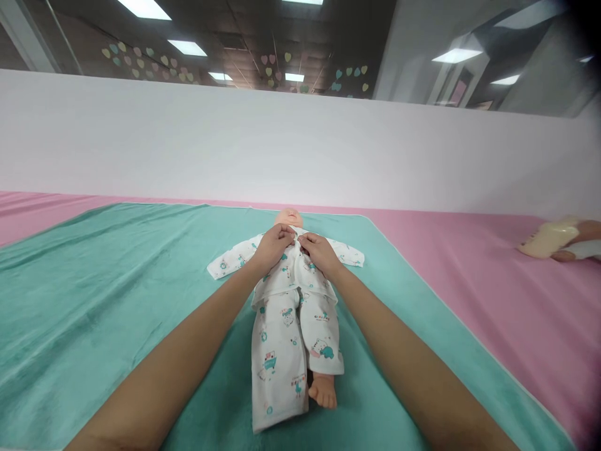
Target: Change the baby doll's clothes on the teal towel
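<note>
A baby doll [323,391] lies on its back, its head at the far end and one bare foot toward me. It wears a white printed jacket [277,279] and matching trousers [280,344]; the left trouser leg covers the other foot. Near the collar, my left hand [276,244] pinches the left front edge of the jacket. Close beside it, my right hand [319,250] pinches the right front edge. Both hands are closed at the upper front opening, and the fingers hide the fastening between them. The sleeves lie spread to both sides.
Under the doll is a green blanket [117,300] over a pink sheet [474,263]. A low white wall [282,150] runs along the back, with dark glass above it. At the far right, a cream bottle-like object [547,239] lies beside part of another doll or person.
</note>
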A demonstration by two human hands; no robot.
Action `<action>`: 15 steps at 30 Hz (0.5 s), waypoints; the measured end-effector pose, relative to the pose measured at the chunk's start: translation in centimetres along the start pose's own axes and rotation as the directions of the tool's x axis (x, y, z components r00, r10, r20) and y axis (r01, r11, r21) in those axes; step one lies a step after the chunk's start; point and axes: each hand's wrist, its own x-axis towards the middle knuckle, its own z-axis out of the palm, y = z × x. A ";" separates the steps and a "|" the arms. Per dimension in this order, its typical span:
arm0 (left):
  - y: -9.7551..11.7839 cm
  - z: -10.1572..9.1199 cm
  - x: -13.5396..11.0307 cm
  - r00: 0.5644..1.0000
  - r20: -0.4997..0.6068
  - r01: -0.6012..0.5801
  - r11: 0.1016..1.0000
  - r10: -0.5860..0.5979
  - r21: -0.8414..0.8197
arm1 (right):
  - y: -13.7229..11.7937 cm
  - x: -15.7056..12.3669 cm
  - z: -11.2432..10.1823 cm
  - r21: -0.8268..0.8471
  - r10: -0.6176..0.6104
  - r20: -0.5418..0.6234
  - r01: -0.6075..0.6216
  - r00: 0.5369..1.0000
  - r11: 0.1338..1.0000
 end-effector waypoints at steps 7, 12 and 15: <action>-0.2 0.0 0.2 0.999 0.035 -0.040 0.999 0.040 0.024 | 0.7 0.1 -0.2 0.000 -0.011 -0.012 0.011 1.000 1.000; 0.0 0.0 0.0 0.999 0.014 -0.037 0.993 0.036 0.108 | 1.2 0.2 -0.2 0.085 0.009 0.010 -0.010 1.000 0.996; 0.2 0.0 -0.1 0.999 -0.006 -0.043 0.987 0.044 0.155 | 0.9 0.0 -0.2 0.064 0.006 -0.008 -0.006 1.000 0.998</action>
